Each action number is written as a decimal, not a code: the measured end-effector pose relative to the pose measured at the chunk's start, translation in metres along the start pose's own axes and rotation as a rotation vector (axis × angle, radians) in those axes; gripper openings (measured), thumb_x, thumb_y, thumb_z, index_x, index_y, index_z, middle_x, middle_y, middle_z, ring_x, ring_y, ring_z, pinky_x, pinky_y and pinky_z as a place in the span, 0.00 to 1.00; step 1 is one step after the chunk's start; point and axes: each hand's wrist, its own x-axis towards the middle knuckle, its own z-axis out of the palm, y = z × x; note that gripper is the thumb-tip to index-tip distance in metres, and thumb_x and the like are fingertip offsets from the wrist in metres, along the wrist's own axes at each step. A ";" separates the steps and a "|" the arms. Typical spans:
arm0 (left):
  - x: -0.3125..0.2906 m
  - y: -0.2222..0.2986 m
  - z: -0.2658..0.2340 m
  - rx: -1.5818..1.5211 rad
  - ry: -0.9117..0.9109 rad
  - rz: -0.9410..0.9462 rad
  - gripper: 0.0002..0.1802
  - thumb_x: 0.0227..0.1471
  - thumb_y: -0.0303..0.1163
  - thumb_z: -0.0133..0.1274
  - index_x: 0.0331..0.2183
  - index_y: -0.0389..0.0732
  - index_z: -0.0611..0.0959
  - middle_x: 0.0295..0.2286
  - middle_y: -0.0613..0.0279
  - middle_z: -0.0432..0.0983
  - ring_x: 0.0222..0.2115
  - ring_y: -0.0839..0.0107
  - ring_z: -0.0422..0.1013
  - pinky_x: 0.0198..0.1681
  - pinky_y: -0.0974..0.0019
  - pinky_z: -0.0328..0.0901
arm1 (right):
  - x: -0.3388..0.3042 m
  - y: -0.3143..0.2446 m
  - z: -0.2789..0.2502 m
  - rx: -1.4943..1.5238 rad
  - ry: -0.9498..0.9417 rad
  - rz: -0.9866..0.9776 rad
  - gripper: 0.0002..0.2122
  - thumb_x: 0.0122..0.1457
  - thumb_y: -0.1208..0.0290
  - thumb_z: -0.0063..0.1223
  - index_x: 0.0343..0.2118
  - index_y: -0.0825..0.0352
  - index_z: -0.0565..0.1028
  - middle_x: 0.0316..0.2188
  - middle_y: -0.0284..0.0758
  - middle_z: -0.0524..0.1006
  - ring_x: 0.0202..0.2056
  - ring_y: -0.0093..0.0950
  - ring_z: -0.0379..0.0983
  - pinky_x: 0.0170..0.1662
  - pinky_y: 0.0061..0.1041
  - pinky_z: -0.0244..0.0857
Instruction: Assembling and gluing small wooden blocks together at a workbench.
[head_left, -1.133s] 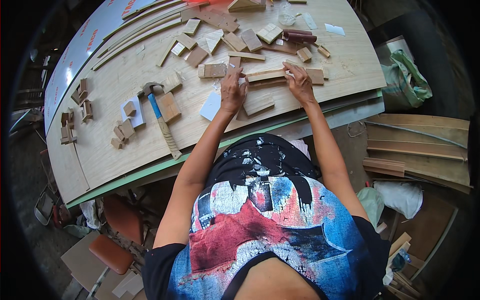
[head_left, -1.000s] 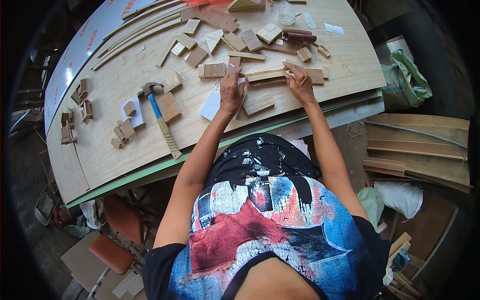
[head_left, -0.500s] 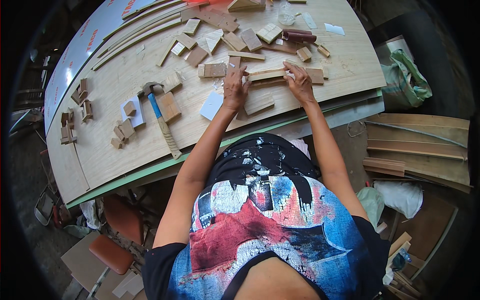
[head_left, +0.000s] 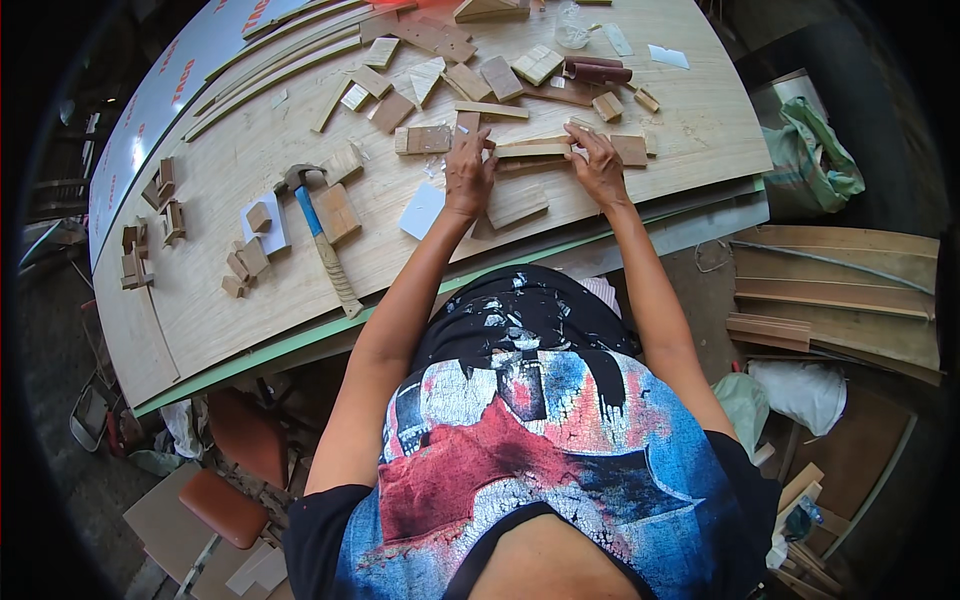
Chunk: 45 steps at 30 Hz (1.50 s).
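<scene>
Between my two hands lies a short pale wooden strip (head_left: 532, 151), held by its ends just above the tabletop. My left hand (head_left: 467, 180) has its fingers closed at the strip's left end. At the other end, my right hand (head_left: 600, 170) pinches it with thumb and fingers. More thin wood shows behind and below the strip, partly hidden. A flat pale board (head_left: 519, 207) lies on the near side, close to a white card (head_left: 423, 210) by my left wrist. Brownish wood blocks sit beside each hand, one (head_left: 424, 140) to the left and another (head_left: 629, 151) to the right.
A claw hammer (head_left: 318, 235) with a blue-and-tan handle lies left of my arm, near small wood blocks (head_left: 253, 257). Little wooden assemblies (head_left: 172, 222) stand farther left. Offcuts, long strips (head_left: 290, 75) and a dark red cylinder (head_left: 598, 71) spread across the far side. The table's green edge (head_left: 240, 367) runs close to me.
The wooden strip has tilted slightly: its right end is a little lower and it looks more level. My hands have barely moved.
</scene>
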 end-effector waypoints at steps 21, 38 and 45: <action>0.001 0.000 0.002 0.017 -0.017 -0.053 0.25 0.34 0.22 0.53 0.40 0.40 0.68 0.27 0.62 0.70 0.31 0.62 0.66 0.33 0.62 0.57 | -0.005 0.003 0.001 -0.005 -0.008 -0.004 0.20 0.38 0.79 0.54 0.40 0.62 0.69 0.29 0.31 0.73 0.34 0.30 0.67 0.38 0.25 0.60; 0.004 0.005 -0.001 0.049 -0.031 -0.035 0.24 0.35 0.21 0.52 0.40 0.39 0.68 0.28 0.59 0.71 0.29 0.58 0.67 0.32 0.61 0.60 | -0.007 0.004 0.001 -0.019 0.001 0.019 0.20 0.38 0.80 0.53 0.39 0.62 0.69 0.30 0.30 0.73 0.34 0.30 0.67 0.38 0.24 0.61; 0.003 0.005 -0.001 0.045 -0.031 -0.029 0.25 0.35 0.20 0.52 0.40 0.38 0.67 0.28 0.58 0.71 0.29 0.57 0.67 0.32 0.61 0.60 | -0.007 0.005 0.001 -0.032 0.013 -0.002 0.20 0.39 0.80 0.53 0.39 0.61 0.69 0.29 0.30 0.73 0.33 0.29 0.67 0.37 0.24 0.61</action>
